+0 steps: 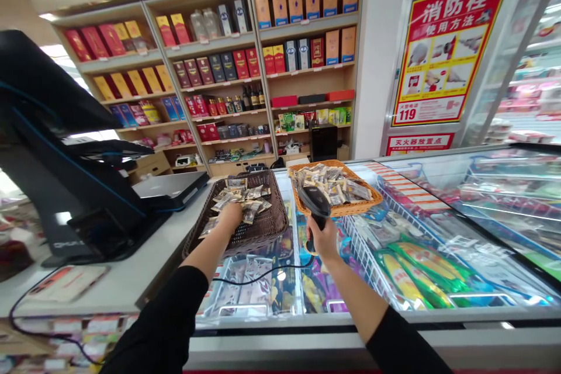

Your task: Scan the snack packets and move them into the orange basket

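Black plastic handheld scanner (314, 201), rounded head on a straight handle, stands in the right hand (325, 238), fingers wrapped around the handle. Head lies in front of the near edge of an orange-tan wicker basket (371, 205) heaped with small wrapped packets (326, 181); whether it touches the rim, cannot tell.

Left hand (231, 217) reaches down into a dark brown woven rectangular basket (280, 219), among small flat packets in shiny beige-and-dark film (256, 205). Fingertips hidden; cannot tell whether they pinch a packet or lie spread.

Thin black cord (267, 276) runs from below the scanner leftward over a glass-topped white freezer (245, 342). Both baskets sit on the glass, apart.

Handling notes, by judgement: a relaxed but full wrap on the handle should keep the scanner steady; its head is best held clear of the wicker rim. Slick film probably slides, so a light pinch at one packet's edge suits better than a grab at the heap. Cord wants slack, clear of the left forearm.

Farther left, a tall black terminal (48, 87) on a white counter (118, 286). Beyond, pale wooden shelves (298, 85) of boxes and bottles.
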A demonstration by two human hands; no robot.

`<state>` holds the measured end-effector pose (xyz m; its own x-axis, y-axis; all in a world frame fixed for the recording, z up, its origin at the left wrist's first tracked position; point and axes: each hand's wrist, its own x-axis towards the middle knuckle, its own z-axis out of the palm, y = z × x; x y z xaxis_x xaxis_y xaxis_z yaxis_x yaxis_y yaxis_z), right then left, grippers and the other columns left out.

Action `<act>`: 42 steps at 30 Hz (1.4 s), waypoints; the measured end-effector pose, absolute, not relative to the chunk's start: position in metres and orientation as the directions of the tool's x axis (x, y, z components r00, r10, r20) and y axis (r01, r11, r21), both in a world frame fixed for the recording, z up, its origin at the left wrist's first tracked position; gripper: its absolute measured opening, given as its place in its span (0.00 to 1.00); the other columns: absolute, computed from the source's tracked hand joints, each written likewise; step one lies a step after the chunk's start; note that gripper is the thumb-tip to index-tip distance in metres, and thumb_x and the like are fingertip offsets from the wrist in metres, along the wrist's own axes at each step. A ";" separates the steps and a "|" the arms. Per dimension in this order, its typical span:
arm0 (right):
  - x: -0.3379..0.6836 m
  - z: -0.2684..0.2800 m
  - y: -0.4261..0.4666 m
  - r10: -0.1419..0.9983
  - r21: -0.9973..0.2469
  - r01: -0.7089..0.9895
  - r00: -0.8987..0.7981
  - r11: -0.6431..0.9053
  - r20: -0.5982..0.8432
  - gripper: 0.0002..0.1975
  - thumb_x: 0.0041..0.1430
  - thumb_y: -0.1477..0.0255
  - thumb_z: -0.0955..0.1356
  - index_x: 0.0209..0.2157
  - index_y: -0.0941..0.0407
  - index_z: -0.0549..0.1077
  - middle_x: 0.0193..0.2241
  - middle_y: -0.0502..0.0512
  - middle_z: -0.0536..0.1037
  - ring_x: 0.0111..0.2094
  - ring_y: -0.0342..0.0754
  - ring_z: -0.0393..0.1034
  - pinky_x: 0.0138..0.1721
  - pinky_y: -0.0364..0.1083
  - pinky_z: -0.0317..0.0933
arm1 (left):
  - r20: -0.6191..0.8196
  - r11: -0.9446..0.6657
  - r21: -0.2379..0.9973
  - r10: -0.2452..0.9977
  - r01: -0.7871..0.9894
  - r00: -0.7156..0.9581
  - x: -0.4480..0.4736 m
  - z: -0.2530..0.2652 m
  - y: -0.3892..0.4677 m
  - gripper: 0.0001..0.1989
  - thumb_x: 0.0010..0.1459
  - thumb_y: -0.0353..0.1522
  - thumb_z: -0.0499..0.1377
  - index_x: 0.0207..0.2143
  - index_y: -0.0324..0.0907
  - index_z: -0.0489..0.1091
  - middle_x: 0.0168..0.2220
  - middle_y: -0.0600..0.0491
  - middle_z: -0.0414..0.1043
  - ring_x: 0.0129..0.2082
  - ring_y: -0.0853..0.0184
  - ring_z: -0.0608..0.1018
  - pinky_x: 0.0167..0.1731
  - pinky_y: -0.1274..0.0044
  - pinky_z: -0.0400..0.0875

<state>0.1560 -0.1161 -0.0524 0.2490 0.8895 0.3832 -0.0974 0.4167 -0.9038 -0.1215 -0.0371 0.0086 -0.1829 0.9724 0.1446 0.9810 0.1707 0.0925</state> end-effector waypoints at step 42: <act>0.160 -0.043 -0.116 0.883 -0.899 -0.100 0.261 0.426 0.390 0.18 0.55 0.58 0.66 0.19 0.55 0.65 0.10 0.47 0.64 0.12 0.44 0.60 0.17 0.43 0.57 | 0.307 -0.302 0.951 0.919 0.058 -0.246 -0.026 0.005 -0.012 0.18 0.41 0.45 0.63 0.23 0.42 0.61 0.17 0.62 0.58 0.16 0.76 0.61 0.18 0.82 0.54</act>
<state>0.1599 -0.1158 -0.0431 0.2610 0.8830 0.3900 -0.0996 0.4265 -0.8990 -0.0256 -0.0123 0.0054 -0.2458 0.9194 0.3071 0.0581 -0.3023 0.9514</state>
